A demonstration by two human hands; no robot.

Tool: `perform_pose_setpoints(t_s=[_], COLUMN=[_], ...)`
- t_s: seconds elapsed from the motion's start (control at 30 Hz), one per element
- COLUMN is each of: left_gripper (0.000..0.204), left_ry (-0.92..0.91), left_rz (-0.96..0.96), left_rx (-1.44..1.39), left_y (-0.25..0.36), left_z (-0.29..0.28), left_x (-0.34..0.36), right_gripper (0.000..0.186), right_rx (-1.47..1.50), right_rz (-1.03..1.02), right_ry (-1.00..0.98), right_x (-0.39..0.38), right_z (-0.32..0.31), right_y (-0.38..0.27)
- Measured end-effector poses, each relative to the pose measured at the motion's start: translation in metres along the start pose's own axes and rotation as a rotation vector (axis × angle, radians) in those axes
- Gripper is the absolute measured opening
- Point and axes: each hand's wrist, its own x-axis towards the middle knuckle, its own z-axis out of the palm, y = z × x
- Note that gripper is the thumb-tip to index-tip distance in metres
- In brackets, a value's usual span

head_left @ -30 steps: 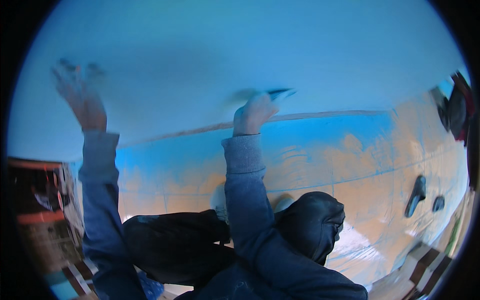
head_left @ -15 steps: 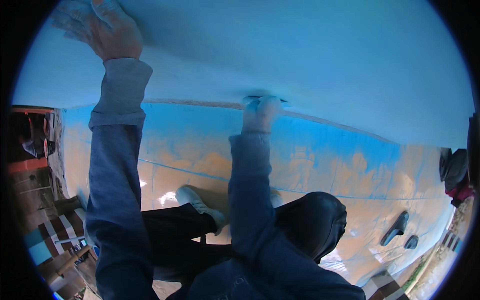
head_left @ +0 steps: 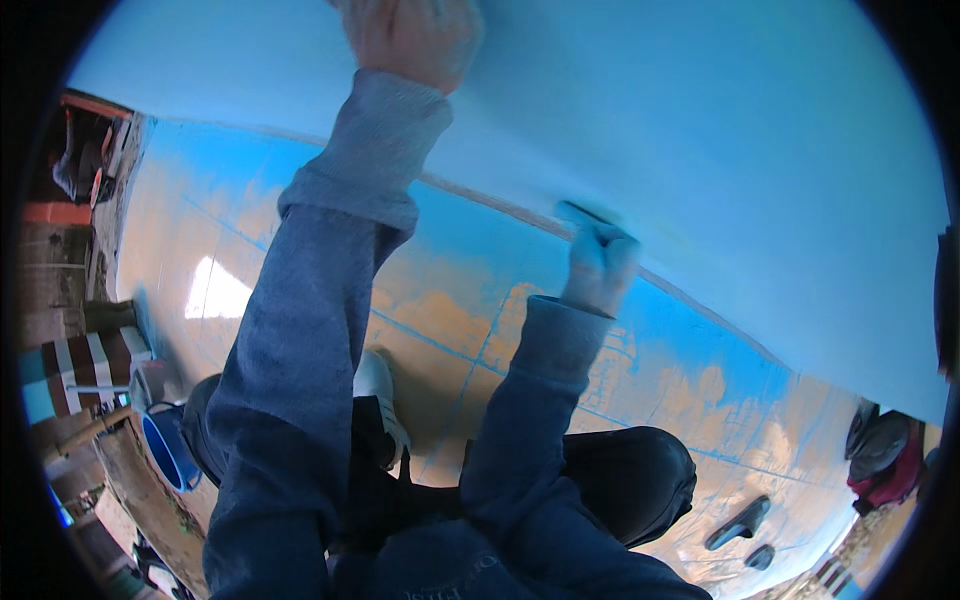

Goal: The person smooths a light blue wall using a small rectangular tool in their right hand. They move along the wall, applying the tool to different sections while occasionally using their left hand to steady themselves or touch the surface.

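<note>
A smooth light-blue wall (head_left: 740, 190) rises in front of me. Low on it, just above its bottom edge, my right hand (head_left: 603, 265) is closed on a thin, flat, dark-edged pad (head_left: 590, 212). The pad lies against the wall; its exact kind is hard to make out. Higher up and to the left, my left hand (head_left: 415, 40) is at the wall, blurred. Its fingers run out of the top of the picture, so I cannot see whether it holds anything. Both hands look dusty.
The tiled floor (head_left: 440, 340) is smeared with blue and pale dust. Dark slippers (head_left: 738, 522) lie to the right, near a heap of dark and red cloth (head_left: 885, 460). A blue bucket (head_left: 170, 447) stands at the left. My shoe (head_left: 375, 385) is beneath me.
My left hand has moved right along the wall from a spread position. My right hand, with the pad, has shifted right in the view. The whole view has turned.
</note>
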Motion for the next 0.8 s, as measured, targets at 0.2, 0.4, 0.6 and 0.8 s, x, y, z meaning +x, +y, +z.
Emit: perform_pose_setpoints(t_s=[0.2,0.4,0.6,0.8], left_gripper=[0.055,0.055,0.055,0.056], left_ry=[0.0,-0.015,-0.016,-0.003], left_rz=[-0.012,-0.031,-0.067,-0.098], left_rx=[-0.055,-0.057,-0.09,-0.136], left_y=[0.014,0.01,0.009,0.019], left_z=[0.011,0.012,0.016,0.022], left_x=[0.011,-0.003,-0.001,0.005], right_gripper=[0.008,0.018,0.017,0.019], right_rx=[-0.606,0.013,0.012,-0.245], right_rz=[-0.36,0.074,-0.082,0.068], right_ry=[0.151,0.044,-0.022,-0.157], right_x=[0.012,-0.005,-0.006,0.005], right_z=[0.027,0.011,0.019,0.046], right_y=[0.071,-0.009,-0.003,0.033])
